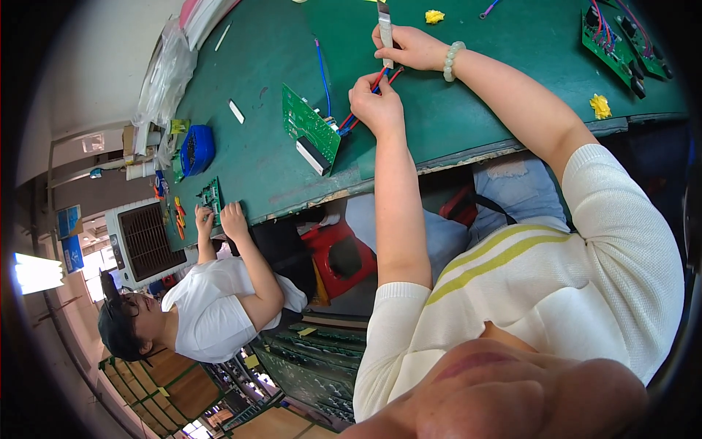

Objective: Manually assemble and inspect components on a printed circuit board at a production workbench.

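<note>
My left hand (379,102) is closed around red and blue wires (352,123) that run from a green circuit board (303,113). The board leans on the table just left of that hand and carries a black-and-white block (313,156). Above it, my right hand (415,48), with a beaded bracelet at the wrist, grips a slim flat tool (385,33), pale at one end and metallic at the other; its exact kind is unclear. The tool's pale end meets the wires at my left fingers. A loose blue wire (323,77) stretches away behind the board.
On the green table (256,161) lie yellow crumpled pieces (599,107), a white strip (236,112) and, at the far right, boards with wires (614,47). A blue bin (197,150) stands to the left. A co-worker (219,307) handles another board (209,194). A red stool (340,256) is below the edge.
</note>
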A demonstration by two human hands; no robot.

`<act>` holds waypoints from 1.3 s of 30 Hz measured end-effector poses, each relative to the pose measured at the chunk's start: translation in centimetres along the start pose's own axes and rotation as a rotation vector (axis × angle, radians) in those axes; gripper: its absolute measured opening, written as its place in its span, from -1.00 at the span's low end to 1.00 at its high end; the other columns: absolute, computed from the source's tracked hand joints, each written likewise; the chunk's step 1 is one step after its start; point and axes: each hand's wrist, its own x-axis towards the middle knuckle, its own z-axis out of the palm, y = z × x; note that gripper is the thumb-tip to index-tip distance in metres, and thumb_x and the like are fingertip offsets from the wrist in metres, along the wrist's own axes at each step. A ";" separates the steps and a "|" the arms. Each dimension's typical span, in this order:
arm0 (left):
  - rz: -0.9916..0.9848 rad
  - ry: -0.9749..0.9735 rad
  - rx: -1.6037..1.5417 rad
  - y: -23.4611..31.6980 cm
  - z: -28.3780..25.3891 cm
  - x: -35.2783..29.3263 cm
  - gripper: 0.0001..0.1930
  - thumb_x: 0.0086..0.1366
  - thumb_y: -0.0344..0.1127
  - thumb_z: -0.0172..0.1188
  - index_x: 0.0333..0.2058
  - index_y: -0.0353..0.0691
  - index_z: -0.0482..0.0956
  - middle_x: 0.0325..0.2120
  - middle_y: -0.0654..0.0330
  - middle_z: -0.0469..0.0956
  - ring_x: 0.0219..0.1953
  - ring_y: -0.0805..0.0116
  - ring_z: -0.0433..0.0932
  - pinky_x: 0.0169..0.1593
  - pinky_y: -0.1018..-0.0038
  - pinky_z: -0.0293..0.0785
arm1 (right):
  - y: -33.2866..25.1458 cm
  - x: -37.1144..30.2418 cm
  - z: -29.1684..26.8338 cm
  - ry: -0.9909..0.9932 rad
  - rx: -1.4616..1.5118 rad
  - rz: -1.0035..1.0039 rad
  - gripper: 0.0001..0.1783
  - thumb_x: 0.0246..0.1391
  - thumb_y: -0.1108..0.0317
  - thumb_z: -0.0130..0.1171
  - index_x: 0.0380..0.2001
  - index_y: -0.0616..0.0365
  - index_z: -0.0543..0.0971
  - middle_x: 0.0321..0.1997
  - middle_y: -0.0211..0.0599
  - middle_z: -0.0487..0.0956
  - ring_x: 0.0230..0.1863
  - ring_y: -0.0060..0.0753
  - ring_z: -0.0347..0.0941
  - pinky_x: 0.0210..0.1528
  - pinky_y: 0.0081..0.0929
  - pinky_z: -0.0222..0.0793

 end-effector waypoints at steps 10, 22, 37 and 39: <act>0.082 0.081 -0.029 0.1 0.4 -0.3 -0.87 0.02 -0.51 0.27 -0.42 -0.31 0.51 -0.48 0.10 0.53 -0.38 0.13 0.45 -0.30 0.27 0.38 | 0.3 0.2 0.0 0.042 -0.178 -0.036 -0.82 0.11 0.34 0.10 -0.35 0.12 0.31 -0.50 -0.30 0.45 -0.44 -0.37 0.44 -0.36 -0.39 0.33; 0.055 0.055 0.174 1.1 0.1 -0.4 -0.83 0.05 -0.51 0.26 -0.39 -0.32 0.45 -0.47 0.08 0.51 -0.33 0.08 0.41 -0.25 0.23 0.33 | 0.4 0.3 0.1 0.009 -0.183 -0.067 -0.81 0.09 0.31 0.11 -0.34 0.11 0.32 -0.54 -0.27 0.49 -0.50 -0.32 0.46 -0.40 -0.35 0.34; 0.035 0.070 0.222 1.5 0.3 -0.1 -0.82 0.09 -0.50 0.23 -0.36 -0.31 0.39 -0.46 0.04 0.49 -0.35 0.02 0.40 -0.28 0.18 0.32 | 0.3 0.2 0.2 0.012 -0.208 -0.105 -0.82 0.08 0.32 0.09 -0.31 0.09 0.34 -0.52 -0.26 0.49 -0.47 -0.27 0.46 -0.37 -0.34 0.33; 0.043 0.077 0.223 1.6 0.3 -0.2 -0.82 0.09 -0.50 0.22 -0.37 -0.31 0.39 -0.47 0.04 0.49 -0.36 0.02 0.40 -0.29 0.18 0.32 | 0.3 0.4 0.1 0.014 -0.220 -0.057 -0.83 0.08 0.31 0.10 -0.32 0.09 0.34 -0.52 -0.25 0.48 -0.46 -0.27 0.46 -0.37 -0.34 0.33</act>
